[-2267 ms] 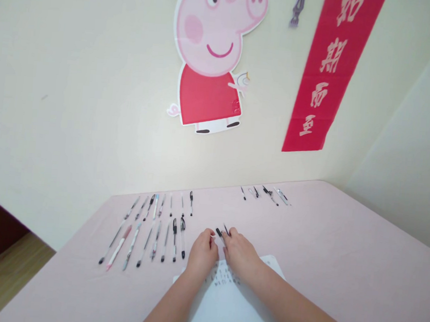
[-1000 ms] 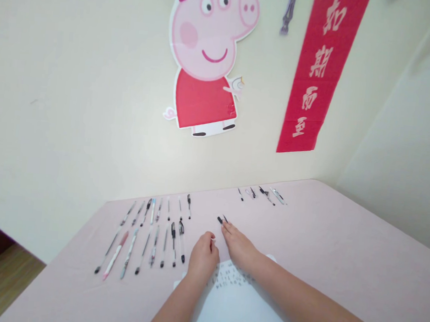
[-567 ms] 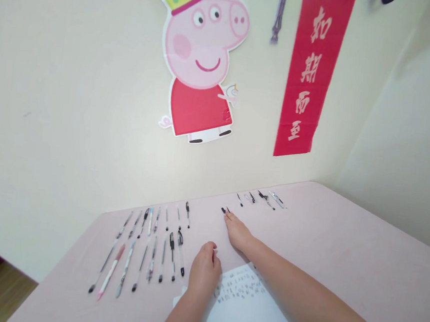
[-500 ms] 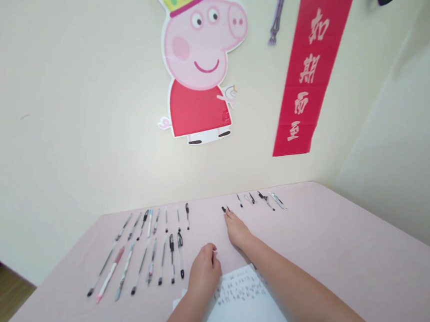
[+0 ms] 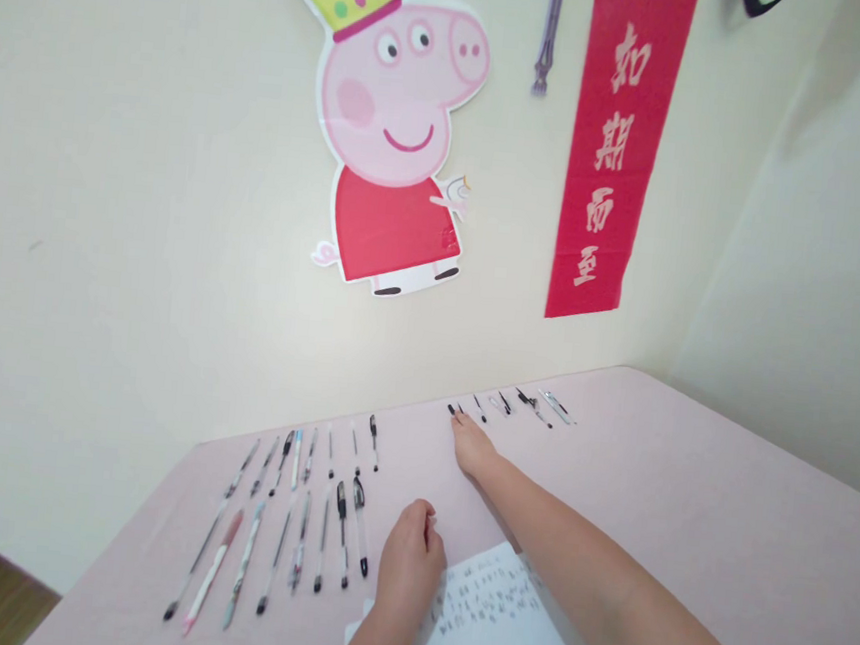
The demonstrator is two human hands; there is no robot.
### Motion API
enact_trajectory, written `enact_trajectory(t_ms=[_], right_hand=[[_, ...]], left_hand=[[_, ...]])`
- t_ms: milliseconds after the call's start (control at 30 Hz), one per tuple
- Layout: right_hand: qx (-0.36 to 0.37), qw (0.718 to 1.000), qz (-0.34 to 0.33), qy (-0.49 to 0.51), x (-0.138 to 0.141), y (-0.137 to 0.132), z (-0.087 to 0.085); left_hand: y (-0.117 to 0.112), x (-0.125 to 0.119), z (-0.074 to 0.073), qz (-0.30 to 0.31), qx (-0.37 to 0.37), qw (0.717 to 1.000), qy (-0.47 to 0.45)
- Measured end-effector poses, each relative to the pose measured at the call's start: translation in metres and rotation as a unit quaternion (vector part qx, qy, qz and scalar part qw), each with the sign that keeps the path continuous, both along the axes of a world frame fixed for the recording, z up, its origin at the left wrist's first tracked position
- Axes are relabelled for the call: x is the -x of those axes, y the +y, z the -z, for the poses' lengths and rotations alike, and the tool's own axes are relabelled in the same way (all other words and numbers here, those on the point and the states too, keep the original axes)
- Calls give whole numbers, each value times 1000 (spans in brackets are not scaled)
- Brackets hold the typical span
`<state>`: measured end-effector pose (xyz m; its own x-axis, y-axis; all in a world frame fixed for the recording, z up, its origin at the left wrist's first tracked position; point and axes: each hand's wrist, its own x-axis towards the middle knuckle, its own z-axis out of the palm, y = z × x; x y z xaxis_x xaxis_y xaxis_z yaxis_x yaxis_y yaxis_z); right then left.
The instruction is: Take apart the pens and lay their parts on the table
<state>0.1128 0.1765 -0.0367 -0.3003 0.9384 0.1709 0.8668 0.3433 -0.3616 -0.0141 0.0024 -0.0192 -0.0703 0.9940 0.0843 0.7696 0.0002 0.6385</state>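
Clear plastic pens [image 5: 321, 546] containing dark refills [image 5: 278, 550] are lying on the pink counter [image 5: 651, 462]; the half-closed left hand [image 5: 413, 557], grip unclear, is resting by white handwritten paper [image 5: 478, 633]; farther back, the right hand [image 5: 471, 445] is pinching black pen pieces [image 5: 452, 409].

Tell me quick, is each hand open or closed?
Left hand: half curled; can't tell if it holds anything.
Right hand: at small black pen pieces; can't tell if it grips them.

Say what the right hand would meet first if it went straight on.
Past the small black pieces at the fingertips of the right hand, the wall likely comes first, though depth is unclear.
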Motion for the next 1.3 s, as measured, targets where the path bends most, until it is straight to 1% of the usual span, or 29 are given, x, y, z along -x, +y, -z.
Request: enact_trajectory(t_ms=[167, 333, 833, 1300], right_hand=[[2, 1000, 13, 2, 0, 10, 5], [-5, 1000, 17, -1, 0, 14, 6], [-21, 1000, 23, -3, -1, 17, 10], [-22, 999, 17, 21, -4, 16, 13]], left_hand=[[1, 0, 0, 4, 4, 1000, 4], [0, 0, -1, 3, 12, 1000, -1], [0, 0, -3, -4, 15, 1000, -7], [0, 1, -1, 2, 3, 1000, 1]])
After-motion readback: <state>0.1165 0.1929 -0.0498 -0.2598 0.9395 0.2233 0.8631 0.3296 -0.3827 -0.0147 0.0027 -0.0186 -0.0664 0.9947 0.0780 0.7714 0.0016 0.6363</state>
